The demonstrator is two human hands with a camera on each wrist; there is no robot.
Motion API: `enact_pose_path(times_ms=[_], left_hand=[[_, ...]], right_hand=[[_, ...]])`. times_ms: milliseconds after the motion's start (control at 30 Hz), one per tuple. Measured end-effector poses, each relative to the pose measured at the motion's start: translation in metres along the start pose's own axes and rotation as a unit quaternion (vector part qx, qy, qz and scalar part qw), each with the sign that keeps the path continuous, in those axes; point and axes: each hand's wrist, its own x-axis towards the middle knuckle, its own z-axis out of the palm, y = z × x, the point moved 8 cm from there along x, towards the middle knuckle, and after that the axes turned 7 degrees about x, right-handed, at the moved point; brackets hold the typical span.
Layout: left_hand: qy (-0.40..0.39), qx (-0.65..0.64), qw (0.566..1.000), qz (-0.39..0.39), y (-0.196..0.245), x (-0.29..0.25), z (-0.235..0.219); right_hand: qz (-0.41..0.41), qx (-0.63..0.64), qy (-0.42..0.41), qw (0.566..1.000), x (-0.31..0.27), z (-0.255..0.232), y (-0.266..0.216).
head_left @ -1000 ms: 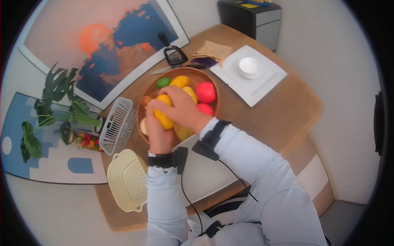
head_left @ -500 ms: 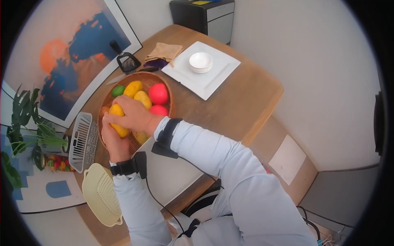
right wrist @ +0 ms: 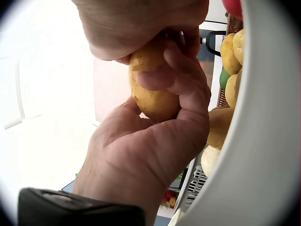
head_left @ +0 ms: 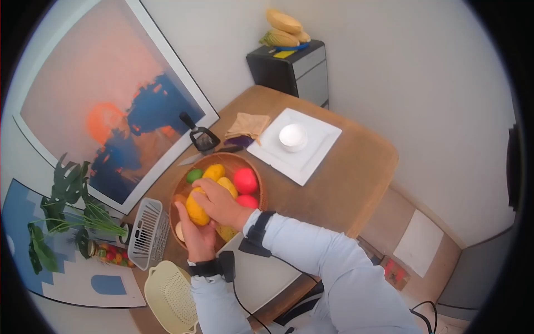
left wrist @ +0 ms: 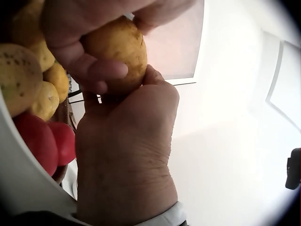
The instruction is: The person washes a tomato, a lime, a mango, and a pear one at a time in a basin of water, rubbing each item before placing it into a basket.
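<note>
Both hands hold a yellow mango (head_left: 196, 207) over a brown woven basket (head_left: 262, 196) of fruit. My left hand (head_left: 197, 239) grips it from below; in the right wrist view its fingers curl round the mango (right wrist: 157, 104). From the other side and above, my right hand (head_left: 225, 206) grips it too, with part of the fruit showing between the hands. Around them in the basket lie more yellow fruits (head_left: 214, 171), a green one (head_left: 194, 176) and two red ones (head_left: 245, 181).
Left of the basket stand a grey slotted basket (head_left: 148, 231), a cream colander (head_left: 167, 289) and a jar (head_left: 114, 256). Behind lie a knife (head_left: 192, 160), a black-handled tool (head_left: 203, 139) and a folded cloth (head_left: 247, 126). White bowls (head_left: 293, 137) sit on a square plate (head_left: 311, 161).
The head view has swung, first to the right, then up, and now takes in corn on the cabinet. Both hands keep hold of the mango above the basket.
</note>
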Motion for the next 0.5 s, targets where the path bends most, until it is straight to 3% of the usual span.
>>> enact_pose_path(times_ms=[100, 233, 267, 367, 500], left_hand=[[0.050, -0.017, 0.999, 0.007, 0.003, -0.004, 0.009], [0.000, -0.041, 0.999, 0.028, 0.003, 0.002, 0.003], [0.013, 0.003, 0.998, 0.067, 0.000, 0.006, -0.008], [0.036, -0.027, 0.995, 0.094, 0.011, -0.004, 0.003], [-0.019, -0.092, 0.995, -0.014, -0.005, 0.003, 0.000]], right_hand=[[0.004, -0.040, -0.006, 0.999, 0.002, -0.003, -0.007], [-0.005, -0.099, -0.013, 0.995, 0.000, 0.000, -0.018], [-0.017, -0.111, -0.018, 0.994, 0.001, 0.000, -0.020], [-0.027, -0.109, -0.027, 0.993, 0.001, 0.007, -0.020], [-0.026, -0.085, 0.014, 0.996, -0.005, 0.001, -0.017]])
